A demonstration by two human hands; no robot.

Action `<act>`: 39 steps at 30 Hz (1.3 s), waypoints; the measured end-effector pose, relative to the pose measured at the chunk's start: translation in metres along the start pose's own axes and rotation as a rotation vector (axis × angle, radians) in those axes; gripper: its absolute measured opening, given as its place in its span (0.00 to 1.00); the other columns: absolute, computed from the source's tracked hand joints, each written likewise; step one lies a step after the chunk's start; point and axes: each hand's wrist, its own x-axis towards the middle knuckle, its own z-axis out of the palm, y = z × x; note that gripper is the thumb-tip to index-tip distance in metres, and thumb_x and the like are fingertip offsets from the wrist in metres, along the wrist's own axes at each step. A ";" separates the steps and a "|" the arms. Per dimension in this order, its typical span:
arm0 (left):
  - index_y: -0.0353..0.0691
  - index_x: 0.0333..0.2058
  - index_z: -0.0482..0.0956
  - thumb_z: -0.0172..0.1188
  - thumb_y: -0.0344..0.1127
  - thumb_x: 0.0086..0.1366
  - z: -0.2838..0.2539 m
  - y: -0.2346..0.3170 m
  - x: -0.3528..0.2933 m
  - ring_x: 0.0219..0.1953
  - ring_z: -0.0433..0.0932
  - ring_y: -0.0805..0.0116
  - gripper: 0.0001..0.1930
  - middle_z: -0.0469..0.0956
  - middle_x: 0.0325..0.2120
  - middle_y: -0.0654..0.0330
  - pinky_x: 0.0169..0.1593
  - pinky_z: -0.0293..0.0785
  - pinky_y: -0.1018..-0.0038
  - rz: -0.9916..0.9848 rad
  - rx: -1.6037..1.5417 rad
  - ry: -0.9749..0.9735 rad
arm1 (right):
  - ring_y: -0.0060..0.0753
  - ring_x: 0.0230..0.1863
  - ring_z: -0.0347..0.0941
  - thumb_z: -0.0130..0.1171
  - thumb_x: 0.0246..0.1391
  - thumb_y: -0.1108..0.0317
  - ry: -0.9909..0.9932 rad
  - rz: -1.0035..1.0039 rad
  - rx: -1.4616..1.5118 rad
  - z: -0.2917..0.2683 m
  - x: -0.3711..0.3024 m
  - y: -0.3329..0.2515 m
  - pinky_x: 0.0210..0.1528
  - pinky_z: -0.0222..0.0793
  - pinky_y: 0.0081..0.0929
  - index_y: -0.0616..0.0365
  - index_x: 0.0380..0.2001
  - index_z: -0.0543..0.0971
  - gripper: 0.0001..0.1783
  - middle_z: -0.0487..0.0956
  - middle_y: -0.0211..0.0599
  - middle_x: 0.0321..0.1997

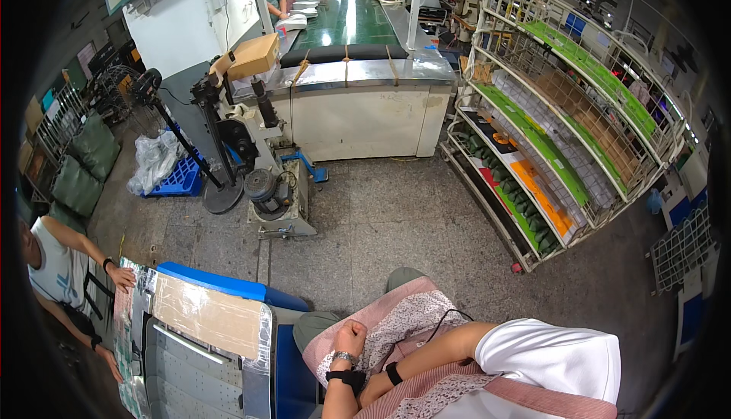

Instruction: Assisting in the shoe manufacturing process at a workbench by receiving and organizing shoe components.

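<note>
My left hand (350, 337) lies curled into a loose fist over the pink patterned apron (407, 315) on my lap, with nothing visible in it. A metal-band watch and a black wrist strap (346, 379) circle that wrist. My right forearm crosses from the right, a black band on its wrist. My right hand (371, 390) is tucked beside the left wrist, its fingers hidden. A thin black cord (442, 321) runs across the apron. Close on the left stands a blue-and-grey machine or bench (285, 358) with a film-covered cardboard panel (205, 314) along its edge.
Another person (65, 267) at the far left rests both hands on the machine's other side. Ahead stand a motor-driven machine (266, 190) and a green conveyor (346, 23) with workers beyond. A wire shelf rack (548, 137) is at right; a blue crate (179, 179) sits on the floor.
</note>
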 end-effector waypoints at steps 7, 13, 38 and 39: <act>0.40 0.29 0.81 0.61 0.38 0.57 -0.002 0.001 0.001 0.29 0.82 0.53 0.08 0.81 0.24 0.53 0.37 0.76 0.62 0.009 0.012 0.002 | 0.42 0.53 0.74 0.52 0.61 0.60 -0.077 0.069 0.017 -0.004 0.008 -0.006 0.43 0.74 0.38 0.51 0.46 0.76 0.13 0.77 0.36 0.52; 0.40 0.29 0.81 0.61 0.39 0.57 0.001 -0.004 0.001 0.29 0.82 0.54 0.08 0.82 0.24 0.53 0.36 0.76 0.63 0.002 -0.004 -0.004 | 0.43 0.52 0.74 0.52 0.61 0.60 -0.071 0.092 0.412 -0.146 0.015 -0.010 0.44 0.74 0.38 0.51 0.47 0.75 0.14 0.77 0.36 0.52; 0.40 0.29 0.81 0.62 0.38 0.57 0.004 -0.009 0.002 0.28 0.82 0.55 0.08 0.81 0.23 0.54 0.36 0.76 0.63 0.001 -0.023 0.008 | 0.43 0.52 0.75 0.52 0.60 0.60 -0.046 0.083 0.105 -0.041 0.006 -0.011 0.44 0.74 0.36 0.53 0.47 0.75 0.15 0.77 0.36 0.52; 0.40 0.29 0.81 0.63 0.38 0.56 0.004 -0.009 0.002 0.28 0.81 0.55 0.08 0.81 0.23 0.55 0.36 0.76 0.63 -0.004 -0.027 0.006 | 0.43 0.52 0.75 0.52 0.60 0.60 -0.045 0.084 0.130 -0.049 0.006 -0.012 0.44 0.74 0.36 0.53 0.47 0.75 0.15 0.77 0.36 0.52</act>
